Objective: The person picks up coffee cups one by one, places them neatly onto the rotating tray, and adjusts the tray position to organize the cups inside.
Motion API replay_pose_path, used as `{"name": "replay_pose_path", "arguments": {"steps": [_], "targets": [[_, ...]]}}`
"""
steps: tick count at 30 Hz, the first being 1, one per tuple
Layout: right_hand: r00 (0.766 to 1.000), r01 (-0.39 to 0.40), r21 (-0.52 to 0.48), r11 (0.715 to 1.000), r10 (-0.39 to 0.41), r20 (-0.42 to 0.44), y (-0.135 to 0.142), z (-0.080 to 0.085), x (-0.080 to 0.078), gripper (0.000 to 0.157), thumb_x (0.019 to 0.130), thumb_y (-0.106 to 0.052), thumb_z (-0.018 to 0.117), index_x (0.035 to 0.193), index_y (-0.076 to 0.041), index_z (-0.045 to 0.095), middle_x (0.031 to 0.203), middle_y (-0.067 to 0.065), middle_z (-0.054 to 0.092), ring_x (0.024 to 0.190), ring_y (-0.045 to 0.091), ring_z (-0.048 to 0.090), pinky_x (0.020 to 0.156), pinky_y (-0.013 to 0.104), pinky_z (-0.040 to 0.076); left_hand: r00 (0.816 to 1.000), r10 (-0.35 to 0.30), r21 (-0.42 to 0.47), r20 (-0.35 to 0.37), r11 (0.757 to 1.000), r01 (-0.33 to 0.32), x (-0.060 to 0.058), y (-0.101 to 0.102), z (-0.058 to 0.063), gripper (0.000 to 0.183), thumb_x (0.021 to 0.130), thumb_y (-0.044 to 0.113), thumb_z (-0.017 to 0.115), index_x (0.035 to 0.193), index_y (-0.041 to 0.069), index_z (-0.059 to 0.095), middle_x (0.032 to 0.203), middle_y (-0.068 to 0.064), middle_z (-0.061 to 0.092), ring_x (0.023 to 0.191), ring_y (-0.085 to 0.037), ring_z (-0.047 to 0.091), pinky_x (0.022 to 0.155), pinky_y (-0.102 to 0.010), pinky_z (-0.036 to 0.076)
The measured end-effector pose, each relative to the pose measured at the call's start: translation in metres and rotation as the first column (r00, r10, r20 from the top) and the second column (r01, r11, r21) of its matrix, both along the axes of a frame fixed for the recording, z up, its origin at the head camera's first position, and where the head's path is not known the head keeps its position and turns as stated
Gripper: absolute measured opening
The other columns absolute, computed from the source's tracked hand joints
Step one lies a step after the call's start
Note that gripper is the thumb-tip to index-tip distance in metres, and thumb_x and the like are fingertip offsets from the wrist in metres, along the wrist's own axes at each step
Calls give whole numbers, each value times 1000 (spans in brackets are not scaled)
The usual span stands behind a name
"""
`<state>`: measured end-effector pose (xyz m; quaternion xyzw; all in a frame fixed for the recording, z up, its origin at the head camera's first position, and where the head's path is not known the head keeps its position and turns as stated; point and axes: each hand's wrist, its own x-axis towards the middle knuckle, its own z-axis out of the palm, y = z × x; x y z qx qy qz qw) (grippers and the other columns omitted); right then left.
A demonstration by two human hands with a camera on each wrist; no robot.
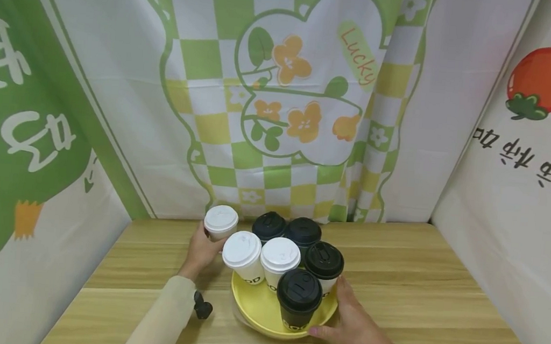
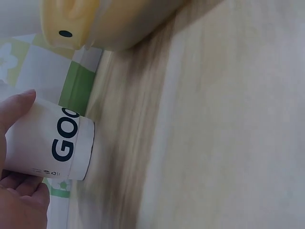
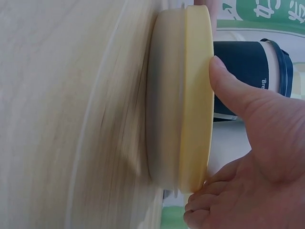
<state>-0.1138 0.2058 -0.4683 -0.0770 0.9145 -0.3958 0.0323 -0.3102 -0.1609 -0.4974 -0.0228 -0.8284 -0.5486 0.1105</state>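
My left hand (image 1: 203,247) grips a white paper cup (image 2: 43,136) with a white lid (image 1: 221,218) and dark lettering, thumb on one side and fingers on the other. The cup is upright, its base right at the wooden tabletop, left of a round yellow tray (image 1: 257,313). With my right hand (image 1: 353,323) I hold the tray's right rim, thumb along the near edge and fingers farther round the side. On the tray stand two white-lidded cups (image 1: 244,258) and several black-lidded cups (image 1: 299,298); the front one is dark-bodied and close to my right thumb.
Below the yellow rim the tray has a paler base (image 3: 164,100) on the wooden table (image 1: 416,291). A checked cloth (image 1: 275,177) hangs at the back, with printed walls on both sides. A small black object (image 1: 203,308) shows beside my left sleeve.
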Motion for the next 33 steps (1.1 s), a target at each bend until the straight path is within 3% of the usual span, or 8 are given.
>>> {"name": "replay_pose_path", "arguments": {"steps": [5, 10, 17, 20, 23, 28, 33], "targets": [[1000, 28, 7, 1000, -28, 9, -4, 1, 2, 143, 72, -49, 95, 168, 3, 3, 173, 34, 7, 160, 53, 16, 128, 69, 18, 1000, -1, -7, 3, 1000, 1, 6, -6, -2, 89, 89, 13, 84, 158, -6, 31, 158, -31, 45, 153, -46, 40, 130, -54, 34], [1000, 16, 7, 1000, -16, 0, -7, 2, 5, 143, 73, -50, 96, 171, -7, 0, 175, 31, 9, 160, 53, 17, 127, 72, 20, 1000, -16, -12, 23, 1000, 16, 17, -15, 1, 93, 89, 20, 87, 160, -2, 31, 159, -28, 45, 154, -44, 40, 131, -54, 33], [996, 1, 0, 1000, -1, 86, -3, 11, 19, 136, 75, -53, 92, 171, -10, 7, 177, 24, 9, 162, 49, 15, 128, 72, 20, 997, -42, -15, 63, 999, 43, 35, -32, 8, 103, 88, 34, 89, 164, 4, 27, 164, -22, 42, 158, -41, 35, 132, -55, 29], [992, 3, 11, 1000, -5, 125, 3, 18, 22, 134, 76, -54, 91, 171, -8, 9, 177, 24, 11, 161, 49, 17, 128, 72, 20, 996, -60, 2, 73, 998, 60, 46, -40, 12, 104, 88, 36, 88, 166, 7, 25, 166, -20, 41, 159, -40, 33, 133, -56, 28], [992, 0, 54, 999, -6, 124, 12, 26, 20, 133, 77, -54, 91, 168, 1, 12, 173, 32, 16, 158, 53, 23, 126, 72, 23, 996, -64, 8, 58, 998, 63, 56, -46, 16, 104, 88, 33, 88, 166, 7, 25, 165, -20, 42, 158, -40, 35, 132, -55, 29], [995, -32, 102, 994, 22, 96, 28, 31, 8, 137, 78, -53, 90, 163, 15, 7, 167, 42, 15, 155, 57, 24, 125, 72, 25, 997, -71, 27, 32, 997, 70, 74, -52, 24, 100, 87, 24, 89, 164, 3, 29, 161, -23, 45, 156, -42, 37, 132, -54, 29], [994, -92, 115, 989, 85, 61, 40, 27, -4, 139, 78, -57, 89, 162, 17, 7, 168, 41, 13, 155, 58, 23, 126, 70, 23, 995, -89, 17, 36, 996, 88, 89, -55, 30, 100, 87, 25, 89, 164, 2, 28, 162, -23, 44, 157, -43, 36, 132, -55, 28]]}}
